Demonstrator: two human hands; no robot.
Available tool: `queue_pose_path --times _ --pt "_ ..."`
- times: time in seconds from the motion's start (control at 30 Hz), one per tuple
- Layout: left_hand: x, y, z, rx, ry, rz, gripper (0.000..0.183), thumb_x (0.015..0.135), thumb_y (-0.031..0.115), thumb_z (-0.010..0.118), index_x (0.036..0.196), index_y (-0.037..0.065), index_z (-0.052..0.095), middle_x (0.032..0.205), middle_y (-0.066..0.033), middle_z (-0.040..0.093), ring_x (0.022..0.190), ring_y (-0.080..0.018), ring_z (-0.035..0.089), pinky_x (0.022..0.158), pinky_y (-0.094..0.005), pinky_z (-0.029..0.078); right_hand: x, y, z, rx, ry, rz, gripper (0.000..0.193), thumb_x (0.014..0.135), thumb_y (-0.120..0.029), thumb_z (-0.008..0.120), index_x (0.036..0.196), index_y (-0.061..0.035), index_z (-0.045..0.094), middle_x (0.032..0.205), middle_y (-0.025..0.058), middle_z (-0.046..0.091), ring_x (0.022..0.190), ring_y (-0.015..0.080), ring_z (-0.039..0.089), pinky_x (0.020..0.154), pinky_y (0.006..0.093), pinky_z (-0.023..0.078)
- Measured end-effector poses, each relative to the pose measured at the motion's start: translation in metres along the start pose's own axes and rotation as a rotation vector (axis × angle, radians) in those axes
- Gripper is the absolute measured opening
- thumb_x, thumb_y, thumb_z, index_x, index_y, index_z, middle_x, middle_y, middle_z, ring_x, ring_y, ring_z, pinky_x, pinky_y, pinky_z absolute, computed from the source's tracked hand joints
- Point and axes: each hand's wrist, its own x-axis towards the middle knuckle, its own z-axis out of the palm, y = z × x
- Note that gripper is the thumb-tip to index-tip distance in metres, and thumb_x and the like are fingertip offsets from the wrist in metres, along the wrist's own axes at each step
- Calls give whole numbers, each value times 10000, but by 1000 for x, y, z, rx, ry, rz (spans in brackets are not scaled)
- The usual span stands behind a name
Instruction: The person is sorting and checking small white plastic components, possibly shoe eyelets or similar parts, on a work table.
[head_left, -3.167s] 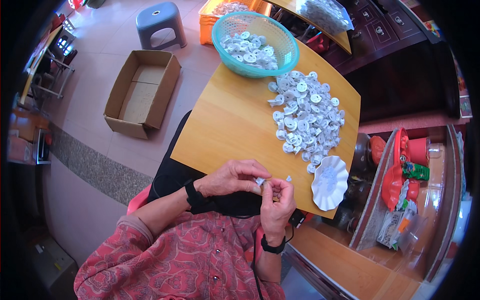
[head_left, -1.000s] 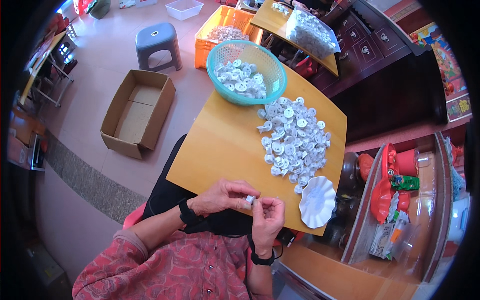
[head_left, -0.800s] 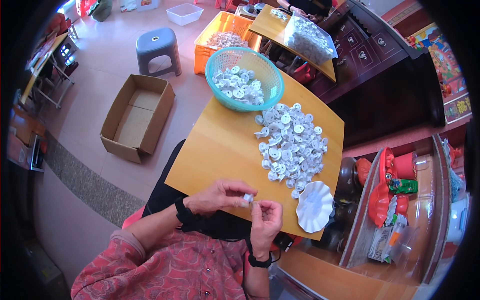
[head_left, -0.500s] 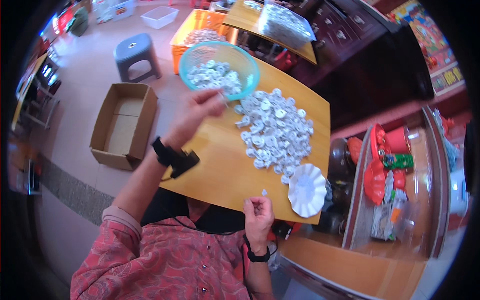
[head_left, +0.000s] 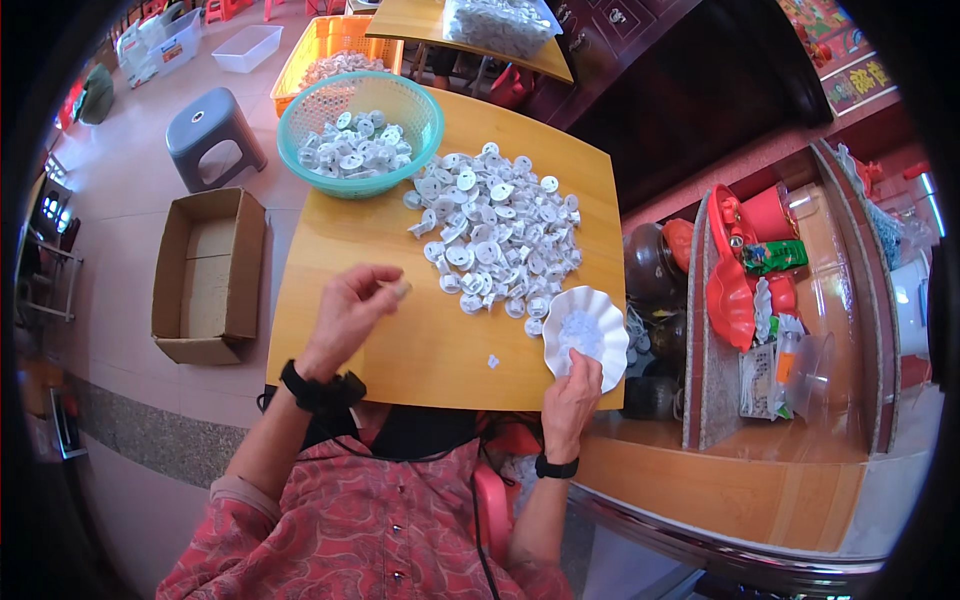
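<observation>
Head view: left hand (head_left: 345, 312) above the table (head_left: 410, 370), right hand (head_left: 572, 395) at a scalloped white dish (head_left: 617, 350).
Left thumb and forefinger curl close; right fingertips bunch at the pale bits (head_left: 580, 330); whether either pinches anything, I cannot tell. From the left hand, white parts (head_left: 505, 240) lie heaped at two o'clock, a teal basket (head_left: 427, 125) at twelve.

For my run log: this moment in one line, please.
left hand: over table; right hand: at white dish; white parts: heaped on table; basket: holding more
</observation>
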Motion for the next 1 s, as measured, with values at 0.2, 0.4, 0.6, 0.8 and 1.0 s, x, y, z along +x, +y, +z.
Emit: queue_pose_path --times 0.2,0.4,0.6,0.8,1.0 --pt "-26 -33 42 240 -46 135 244 895 129 713 1073 -32 674 911 -49 665 785 -115 630 712 -251 520 14 3 14 -119 -120 22 436 787 46 573 1211 -46 614 1151 106 570 1093 327 531 890 458 422" --pt "-30 -37 56 421 -110 268 221 863 104 715 1022 -46 678 909 -121 636 743 -200 641 674 -298 520 15 6 14 -145 -211 22 390 793 29 582 1166 -63 648 1087 86 566 1089 303 528 889 454 414" --pt "-32 -40 55 406 -90 287 213 864 101 713 1017 -44 678 925 -124 641 752 -213 649 681 -305 526 13 6 5 459 -199 91 364 785 122 479 1052 -15 686 975 114 623 937 266 635 815 371 505" --pt "-32 -42 54 410 -89 291 214 863 98 715 1021 -41 677 939 -124 644 756 -213 651 684 -307 529 13 0 -9 411 -64 180 378 782 137 450 1055 12 678 966 148 635 893 283 648 792 366 520" --pt "-33 -48 54 395 -89 312 216 866 93 709 1036 -35 671 951 -122 643 772 -211 653 687 -303 530 6 9 2 -47 -149 20 332 794 64 544 1083 -21 683 1074 116 594 1053 328 552 887 464 441"
